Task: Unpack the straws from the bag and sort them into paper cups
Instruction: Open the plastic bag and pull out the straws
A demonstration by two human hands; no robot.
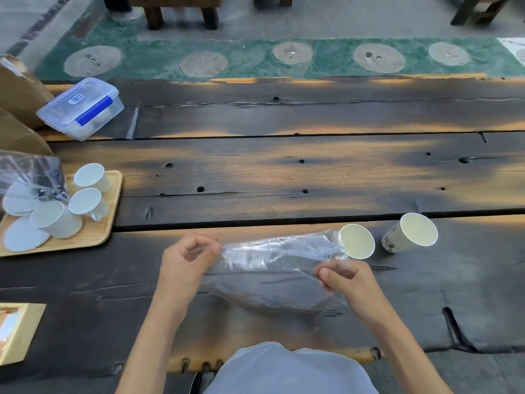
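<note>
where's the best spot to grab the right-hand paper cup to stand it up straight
Grip the patterned white paper cup around its side wall near the narrow base, coming from the right. It appears to lean with its open mouth facing the camera, so the rim would crush easily, and the second paper cup crowds its left side.

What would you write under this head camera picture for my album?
Both hands, left and right, pinch a clear plastic bag beside two empty paper cups on a dark wooden table.

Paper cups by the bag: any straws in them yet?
No, both paper cups show bare insides; the hands only grip the clear bag.
</note>
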